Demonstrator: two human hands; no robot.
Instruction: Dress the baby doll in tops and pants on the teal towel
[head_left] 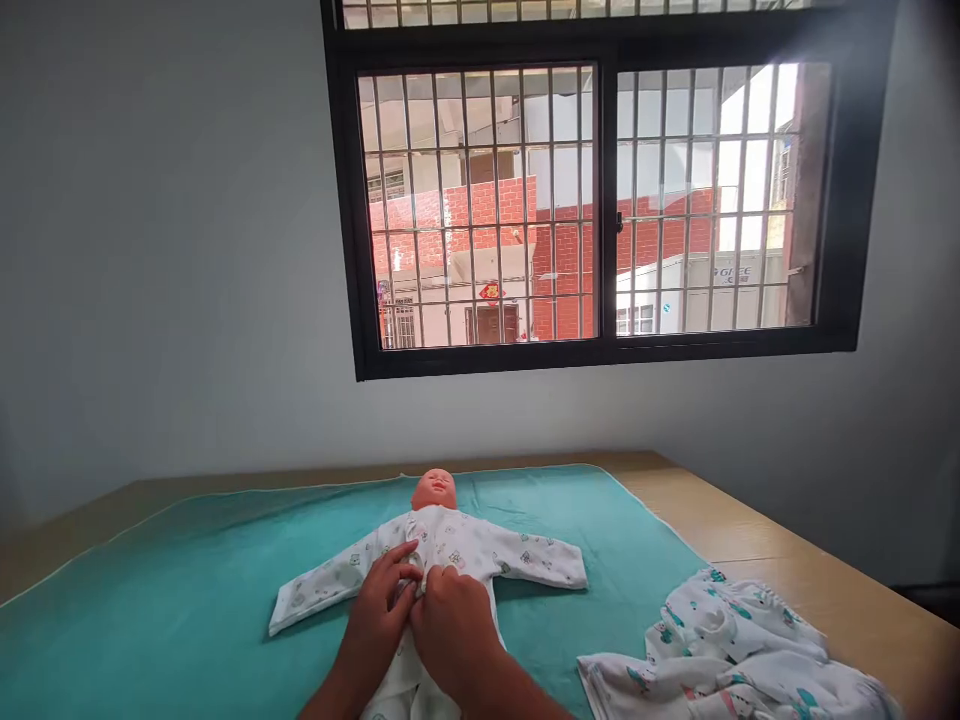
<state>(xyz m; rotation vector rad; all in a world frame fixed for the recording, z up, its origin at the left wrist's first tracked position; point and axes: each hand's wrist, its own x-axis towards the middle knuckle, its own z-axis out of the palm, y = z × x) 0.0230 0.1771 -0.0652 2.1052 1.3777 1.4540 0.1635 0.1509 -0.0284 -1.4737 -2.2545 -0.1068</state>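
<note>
A baby doll [433,490] lies on its back, head toward the window, in a white long-sleeved baby romper [454,540] with small printed figures. The sleeves spread out to both sides. My left hand [384,600] rests over the romper's front, its fingers bent and pinching the cloth near the middle. Right beside it, my right hand [456,620] is closed with the fingers curled in at the same spot. Both hands hide the fabric edge between them. Below the hands, the lower part of the romper shows between my forearms.
A turquoise cloth [247,570] covers much of the wooden table [757,530]. At the right lies a crumpled white baby garment [739,645] with teal and pink prints. Behind the table is a grey wall [187,250] with a barred, black-framed window [607,360].
</note>
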